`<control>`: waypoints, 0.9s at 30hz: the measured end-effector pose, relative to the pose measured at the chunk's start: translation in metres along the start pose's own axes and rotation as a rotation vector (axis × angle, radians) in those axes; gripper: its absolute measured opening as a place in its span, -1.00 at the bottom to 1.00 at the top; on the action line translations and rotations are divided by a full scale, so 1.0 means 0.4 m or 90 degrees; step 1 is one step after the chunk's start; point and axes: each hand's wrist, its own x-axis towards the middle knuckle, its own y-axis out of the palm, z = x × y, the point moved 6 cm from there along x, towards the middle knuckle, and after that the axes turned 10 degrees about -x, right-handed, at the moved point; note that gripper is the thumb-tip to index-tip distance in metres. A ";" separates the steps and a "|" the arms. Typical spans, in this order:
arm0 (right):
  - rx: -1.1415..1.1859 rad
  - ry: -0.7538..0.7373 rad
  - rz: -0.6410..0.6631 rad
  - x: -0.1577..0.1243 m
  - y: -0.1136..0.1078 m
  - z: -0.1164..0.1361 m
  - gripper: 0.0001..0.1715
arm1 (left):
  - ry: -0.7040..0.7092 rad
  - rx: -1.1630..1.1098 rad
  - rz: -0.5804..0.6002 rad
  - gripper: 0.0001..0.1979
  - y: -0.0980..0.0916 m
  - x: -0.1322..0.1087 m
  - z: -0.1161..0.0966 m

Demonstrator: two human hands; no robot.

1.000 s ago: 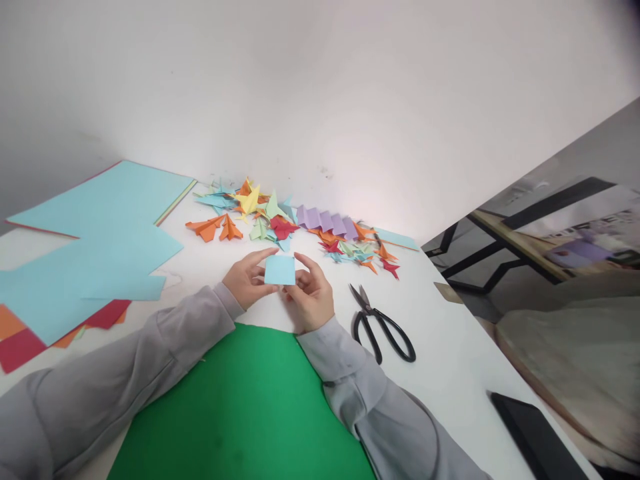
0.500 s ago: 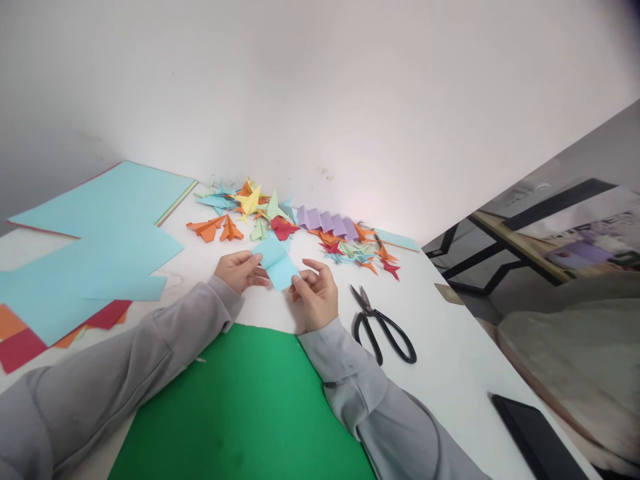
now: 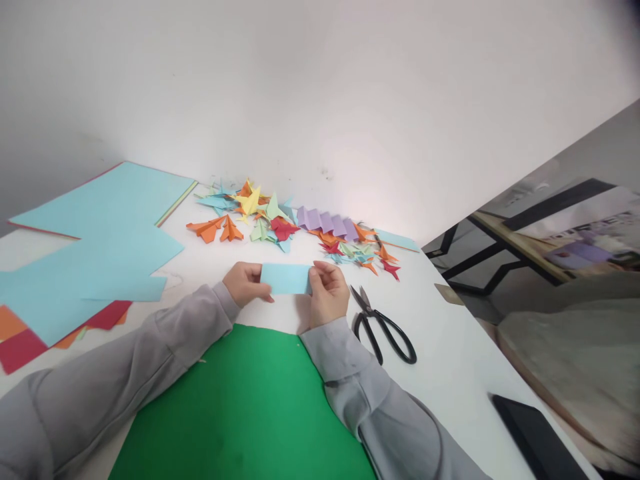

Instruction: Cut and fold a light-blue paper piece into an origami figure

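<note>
Blue paper spans the left hand's grip and the right hand's grip above the desk, scissors lying nearby.

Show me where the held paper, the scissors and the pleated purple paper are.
Held paper [image 3: 286, 279]: head view, middle of its blue face.
Scissors [image 3: 369, 311]: head view, at the pivot.
Pleated purple paper [image 3: 327, 223]: head view, middle of its folds.

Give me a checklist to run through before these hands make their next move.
1. Left hand at the left end of the small blue paper: ok.
2. Right hand gripping its right end: ok.
3. Creases in that paper crisp: cannot tell, too little detail.
4. Scissors out of the hands: ok, lying on the table.
5. Scissor blades closed: not ok, tips apart.
</note>
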 end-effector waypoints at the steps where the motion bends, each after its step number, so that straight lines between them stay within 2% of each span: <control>1: -0.008 -0.009 -0.004 0.001 -0.002 0.001 -0.76 | 0.014 0.037 0.030 -0.86 0.010 -0.005 0.001; 3: -0.025 -0.025 -0.003 0.001 -0.002 0.006 -0.77 | 0.039 0.077 0.074 -0.85 0.028 -0.014 -0.001; 6: -0.056 -0.059 0.008 -0.006 0.000 0.023 -0.80 | 0.002 0.002 0.095 -0.71 0.039 -0.017 -0.007; 9: -0.077 -0.100 0.027 -0.019 0.006 0.043 -0.86 | -0.084 -0.102 0.037 -0.52 0.029 -0.010 -0.005; 10: -0.084 -0.116 0.047 -0.025 0.010 0.049 -0.87 | -0.090 -0.101 0.015 -0.52 0.024 -0.008 -0.006; 13: -0.106 -0.159 0.116 -0.044 0.026 0.061 -0.90 | -0.062 -0.031 0.031 -0.67 0.027 -0.008 -0.005; 17: -0.127 -0.199 0.142 -0.057 0.028 0.072 -0.89 | -0.043 0.015 0.057 -0.81 0.033 -0.013 0.008; 19: -0.129 -0.228 0.131 -0.059 0.023 0.084 -0.87 | -0.026 0.006 0.021 -0.81 0.024 -0.009 0.009; 23: -0.139 -0.299 0.127 -0.069 0.018 0.110 -0.79 | 0.030 -0.077 -0.127 -0.76 -0.021 0.007 0.003; 27: -0.213 -0.388 0.233 -0.099 0.049 0.121 -0.58 | 0.049 -0.193 -0.204 -0.67 -0.051 0.020 0.009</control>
